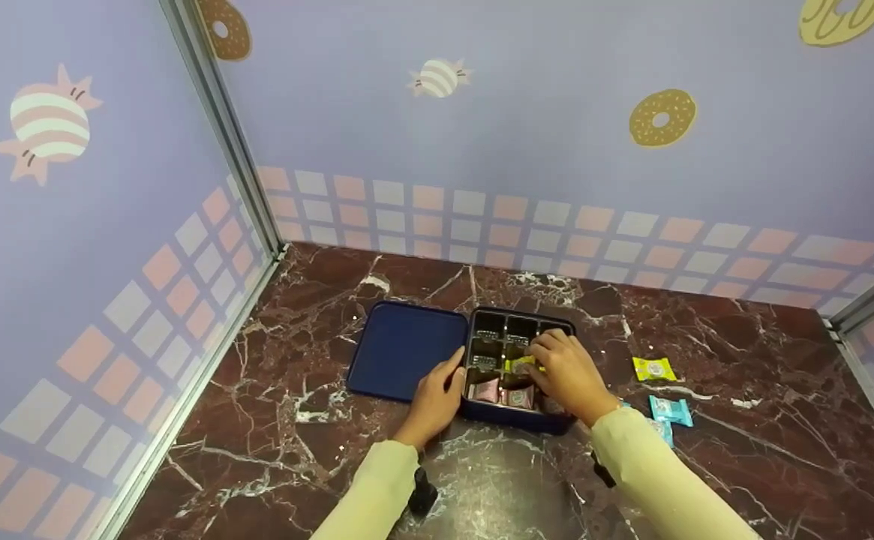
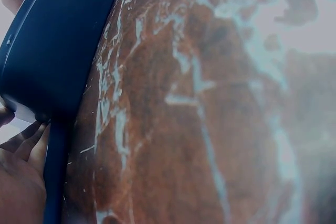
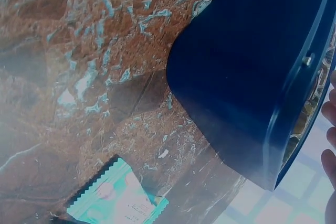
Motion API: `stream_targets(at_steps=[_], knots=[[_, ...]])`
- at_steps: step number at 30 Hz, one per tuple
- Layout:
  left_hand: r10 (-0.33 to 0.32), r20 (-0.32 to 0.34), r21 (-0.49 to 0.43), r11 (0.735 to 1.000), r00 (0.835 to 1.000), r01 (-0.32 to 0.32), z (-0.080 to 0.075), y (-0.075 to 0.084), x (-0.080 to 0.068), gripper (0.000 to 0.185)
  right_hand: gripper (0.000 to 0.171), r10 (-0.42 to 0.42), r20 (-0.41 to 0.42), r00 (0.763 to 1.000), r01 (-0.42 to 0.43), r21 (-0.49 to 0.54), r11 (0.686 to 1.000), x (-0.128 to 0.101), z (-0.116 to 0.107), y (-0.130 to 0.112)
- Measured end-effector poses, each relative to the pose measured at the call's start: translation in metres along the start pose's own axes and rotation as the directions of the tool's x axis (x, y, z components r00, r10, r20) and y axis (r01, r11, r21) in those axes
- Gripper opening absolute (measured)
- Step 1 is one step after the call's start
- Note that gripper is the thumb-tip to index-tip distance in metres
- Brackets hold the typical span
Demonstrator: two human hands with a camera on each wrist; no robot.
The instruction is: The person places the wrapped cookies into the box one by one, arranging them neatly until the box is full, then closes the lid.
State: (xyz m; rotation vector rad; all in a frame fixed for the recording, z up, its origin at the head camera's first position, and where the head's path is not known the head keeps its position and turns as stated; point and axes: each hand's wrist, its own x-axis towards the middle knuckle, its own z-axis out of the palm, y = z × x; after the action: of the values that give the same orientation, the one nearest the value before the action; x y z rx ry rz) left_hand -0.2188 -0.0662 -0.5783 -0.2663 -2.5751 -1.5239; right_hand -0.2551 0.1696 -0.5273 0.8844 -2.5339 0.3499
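A dark blue box (image 1: 519, 420) with a divided tray holds wrapped candies: pink ones (image 1: 486, 390) in the front row, a yellow candy (image 1: 518, 365) in the middle row and dark-wrapped ones (image 1: 484, 362) at left. My right hand (image 1: 568, 371) reaches over the right side, its bent fingers and thumb pinching at yellow wrapping in the middle row; the fingertips are partly hidden. Against the box's left side rests my left hand (image 1: 437, 397), fingers fairly straight, beside the open lid (image 1: 410, 349). The left wrist view shows those fingers (image 2: 31, 142) at the box's corner.
To the right on the marble-patterned table (image 1: 737, 465) lie a loose yellow candy (image 1: 653, 369) and blue candies (image 1: 671, 410), some partly behind my right sleeve. Lilac panels (image 1: 542, 135) stand at the back and sides of the table.
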Motion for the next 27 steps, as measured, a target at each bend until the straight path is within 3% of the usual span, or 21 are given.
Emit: stream_targets(at_steps=[10,27], knots=[[0.001,-0.016,-0.004,1.000,1.000,-0.001,0.000,0.001,0.000,0.043,0.015,0.001,-0.035,0.999,-0.001,-0.013,1.000,-0.003,-0.003,0.004],[-0.020,0.013,-0.003,1.000,1.000,0.020,0.000,0.000,0.000,0.044,0.017,0.073,0.003,0.997,-0.072,-0.052,0.996,-0.014,-0.016,0.017]])
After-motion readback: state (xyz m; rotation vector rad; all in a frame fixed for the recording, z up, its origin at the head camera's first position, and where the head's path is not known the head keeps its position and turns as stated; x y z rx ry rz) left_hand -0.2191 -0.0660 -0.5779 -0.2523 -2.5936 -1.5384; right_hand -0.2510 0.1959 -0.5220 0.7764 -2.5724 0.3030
